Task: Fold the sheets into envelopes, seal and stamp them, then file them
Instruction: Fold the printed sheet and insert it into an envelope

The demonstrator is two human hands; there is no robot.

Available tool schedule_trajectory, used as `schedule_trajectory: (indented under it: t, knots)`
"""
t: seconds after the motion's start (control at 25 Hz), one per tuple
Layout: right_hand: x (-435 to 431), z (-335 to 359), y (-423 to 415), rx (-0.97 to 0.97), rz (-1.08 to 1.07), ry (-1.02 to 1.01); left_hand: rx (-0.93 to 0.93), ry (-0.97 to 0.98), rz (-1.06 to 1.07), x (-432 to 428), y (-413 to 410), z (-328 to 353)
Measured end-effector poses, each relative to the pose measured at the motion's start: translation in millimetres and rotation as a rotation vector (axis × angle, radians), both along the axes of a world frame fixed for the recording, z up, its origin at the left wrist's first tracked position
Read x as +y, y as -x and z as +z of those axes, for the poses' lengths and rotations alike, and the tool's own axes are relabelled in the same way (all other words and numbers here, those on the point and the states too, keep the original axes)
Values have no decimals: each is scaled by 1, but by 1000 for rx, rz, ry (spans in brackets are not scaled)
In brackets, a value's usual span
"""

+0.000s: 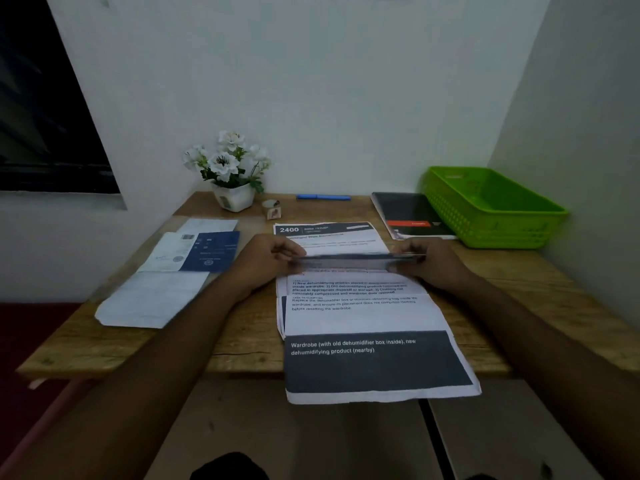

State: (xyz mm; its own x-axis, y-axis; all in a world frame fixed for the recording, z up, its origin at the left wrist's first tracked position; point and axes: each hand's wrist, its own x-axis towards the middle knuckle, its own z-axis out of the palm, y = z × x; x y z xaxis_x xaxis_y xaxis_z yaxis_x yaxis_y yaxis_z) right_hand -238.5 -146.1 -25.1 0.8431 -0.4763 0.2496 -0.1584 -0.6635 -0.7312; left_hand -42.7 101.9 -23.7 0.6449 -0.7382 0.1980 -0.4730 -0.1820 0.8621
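Head view, one entry.

Hard to read: a grey, motion-blurred band of paper ran crosswise between the two hands. Whether it was a raised fold of the top sheet or a loose edge could not be told. The fingertips of both hands were lost behind it. A small pale item (272, 208) beside the flower pot (232, 197) was too small to identify.

Printed sheets (363, 317): white paper, layered, slightly offset along the left edge, creased across. They lay at the centre of the wooden table (242, 341), long axis running away from the person. The heading end pointed at the wall; the dark-printed near end overhung the front edge.

Left hand (266, 261): fingers curled, gripping the band's left end.

Right hand (431, 261): fingers curled, gripping the band's right end.

Envelopes (152, 299): flat, white and blue, left of the sheets and apart from them.

Basket (491, 216): green plastic, rectangular, perforated walls, far right corner, just beside a black notebook (408, 213).

Pen (323, 197): blue, slim, lying crosswise near the wall.
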Motion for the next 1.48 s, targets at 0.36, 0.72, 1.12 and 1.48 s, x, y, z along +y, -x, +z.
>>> schedule_trajectory:
  t: [0.36, 0.72, 1.12, 1.48]
  knots:
    - [-21, -2, -49, -83, -56, 92, -164, -35, 126, -47, -24, 8]
    - [-26, -5, -41, -335, -23, -227, -322, -50, 207, -44, -19, 11]
    - [-15, -2, 4, -210, 8, 19, -447, -147, 127, -14, -11, 12]
    - [-4, -3, 18, -90, 88, 49, -338, -188, 67, 1, 0, 11]
